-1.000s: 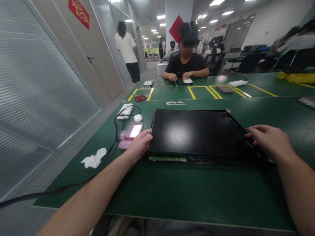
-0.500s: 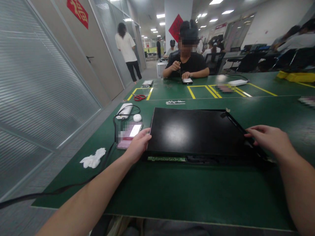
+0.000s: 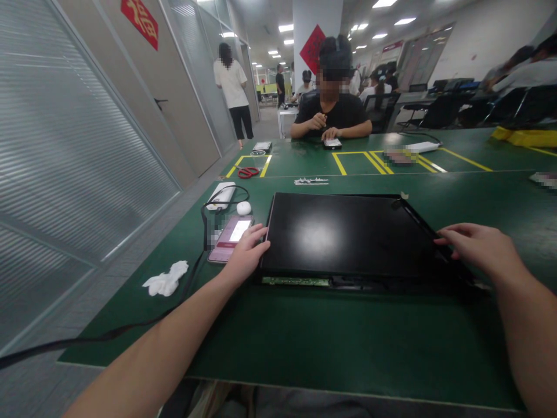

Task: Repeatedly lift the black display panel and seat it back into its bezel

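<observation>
A black display panel (image 3: 348, 232) lies flat on the green table in front of me, a little askew over a thin black frame (image 3: 420, 217). A strip of green circuit board (image 3: 296, 281) shows along its near edge. My left hand (image 3: 249, 251) grips the panel's left edge, with thumb and fingers on either side of it. At the right edge, my right hand (image 3: 476, 247) has its thumb and fingers pinched together on the rim of the frame. The undersides of both edges are hidden.
To the left lie a phone (image 3: 230, 238), a white earbud case (image 3: 243, 208), a white power bank (image 3: 221, 196) with a black cable and a crumpled tissue (image 3: 166, 278). Beyond are red scissors (image 3: 248, 172) and white strips (image 3: 311, 182). A person (image 3: 333, 110) sits opposite, handling a small drive.
The panel's far left corner has sunk slightly. My left fingers have spread a little at its edge, while my right hand has barely moved. A person walking at the back has moved farther off.
</observation>
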The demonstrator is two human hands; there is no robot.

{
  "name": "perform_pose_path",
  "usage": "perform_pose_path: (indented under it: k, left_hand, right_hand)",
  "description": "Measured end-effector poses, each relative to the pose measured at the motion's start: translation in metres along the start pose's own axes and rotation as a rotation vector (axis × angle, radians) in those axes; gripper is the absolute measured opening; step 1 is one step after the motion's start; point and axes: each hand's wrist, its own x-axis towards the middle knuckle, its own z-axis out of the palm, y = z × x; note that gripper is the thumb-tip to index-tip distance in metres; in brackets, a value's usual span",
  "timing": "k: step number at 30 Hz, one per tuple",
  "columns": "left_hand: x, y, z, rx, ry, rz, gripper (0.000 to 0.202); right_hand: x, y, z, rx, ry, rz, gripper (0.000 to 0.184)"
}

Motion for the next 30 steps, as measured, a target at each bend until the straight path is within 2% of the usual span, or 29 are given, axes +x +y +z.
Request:
perform_pose_path:
  k: [5,11,19,27,30]
  left_hand:
    - [0.0042,-0.0091,-0.0007,0.037,-0.043,-0.002,0.032]
    - [0.0045,-0.009,-0.0005,0.058,-0.049,-0.003,0.027]
    - [0.0021,-0.0057,0.0008,0.031,-0.055,-0.022,0.024]
    - [0.0024,-0.0056,0.0007,0.103,-0.062,0.011,0.024]
    - [0.0021,-0.0085,-0.0002,0.131,-0.068,0.026,0.029]
  right_hand:
    - [0.0045,0.0039,0.0017,-0.021,0.007,-0.014,0.031]
    - [0.0086,0.0089,0.0037,0.01,0.031,-0.058,0.029]
    - [0.0022,0.0046,0.0011,0.111,-0.009,0.045,0.029]
    - [0.0018,0.0071,0.0031,0.134,-0.01,0.05,0.031]
    - [-0.0002,0.0048,0.0022,0.153,-0.011,0.049,0.03]
